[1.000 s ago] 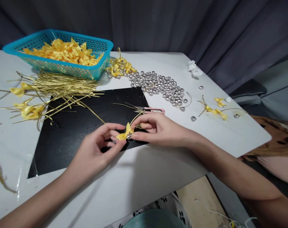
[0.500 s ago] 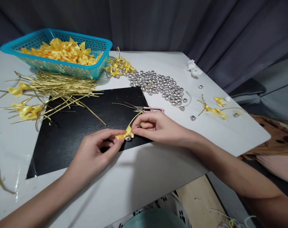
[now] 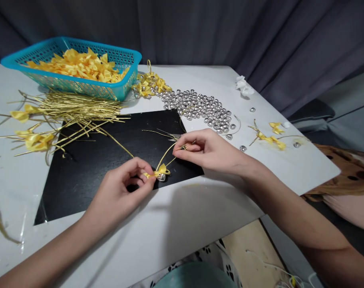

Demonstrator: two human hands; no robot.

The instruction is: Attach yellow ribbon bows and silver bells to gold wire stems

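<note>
White bench (image 3: 199,224) stands before dark grey curtains (image 3: 229,36), with a black mat (image 3: 104,160) laid across its middle. At the far left a blue basket (image 3: 122,86) holds yellow bows, and gold wires (image 3: 80,110) lie in a heap just in front of it. Silver beads (image 3: 202,110) are strewn beyond the mat's right corner, and a few loose bows (image 3: 271,138) lie well apart to the right.

The left hand (image 3: 124,192) reaches in from the lower left, thumb and forefinger pinched on a yellow bow (image 3: 156,173) with a silver bead at its knot, just above the mat's near edge. The right hand (image 3: 211,152) comes in from the right, fingertips closed on the ends of the gold wire (image 3: 166,154) that runs up from the bow.
</note>
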